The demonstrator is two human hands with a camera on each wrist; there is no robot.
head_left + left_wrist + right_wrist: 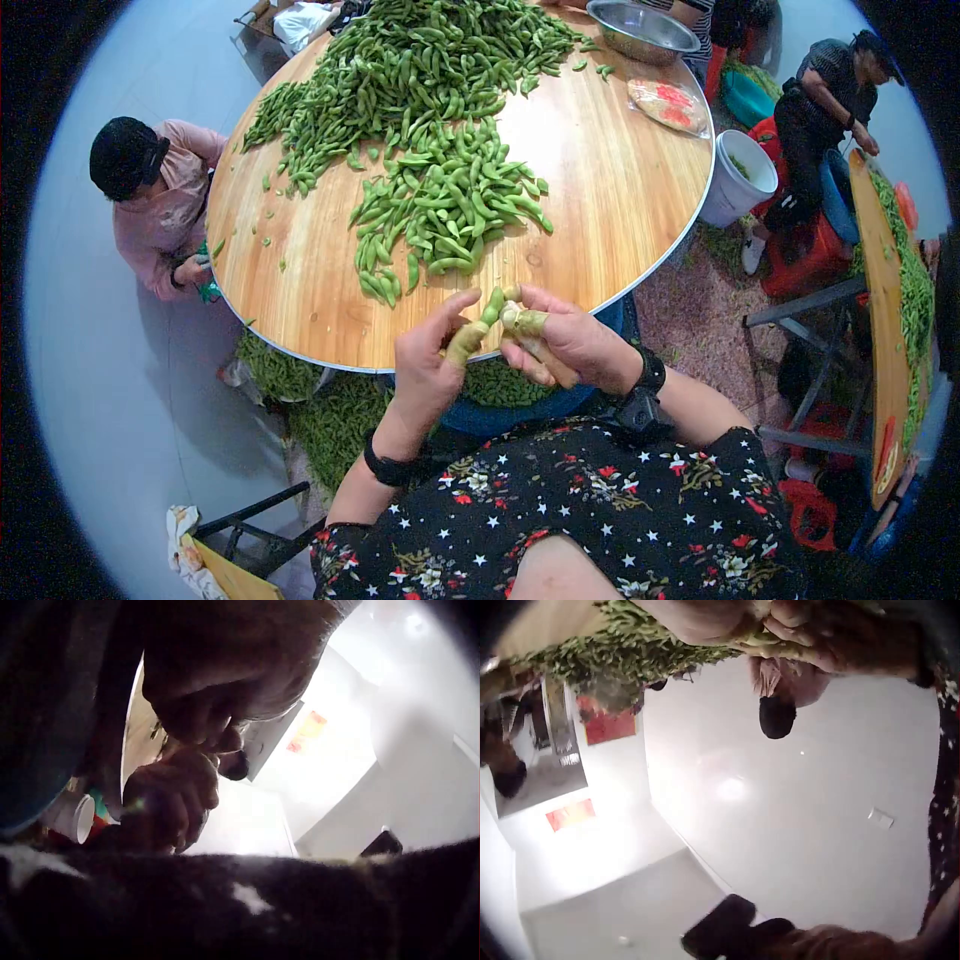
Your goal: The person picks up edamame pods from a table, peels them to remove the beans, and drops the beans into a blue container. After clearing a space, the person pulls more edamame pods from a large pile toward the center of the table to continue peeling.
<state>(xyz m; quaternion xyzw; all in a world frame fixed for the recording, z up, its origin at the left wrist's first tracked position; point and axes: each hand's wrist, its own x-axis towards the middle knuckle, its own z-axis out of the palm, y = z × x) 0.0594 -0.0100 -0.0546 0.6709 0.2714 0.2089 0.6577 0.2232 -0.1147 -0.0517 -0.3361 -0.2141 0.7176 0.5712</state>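
Over the near edge of the round table (640, 180), my two hands meet at a green soybean pod (492, 305). My left hand (425, 350) pinches it between thumb and fingers. The right hand (575, 345) comes from the other side, its thumb and index fingertip at the pod, the other fingers curled under. Both thumbs (465, 343) look yellowish-green. Just beyond lies a loose group of pods (450, 205), with a large heap of pods (420, 60) behind. In the left wrist view the hands are dark; in the right wrist view the fingers hide most of the pod.
Below the table edge is a blue tub (560, 405) with green contents. Pods and husks (335, 430) lie on the floor. A steel bowl (640, 32) and a plastic bag (668, 105) sit at the far right; a white bucket (745, 180) stands beside the table. Other people work around.
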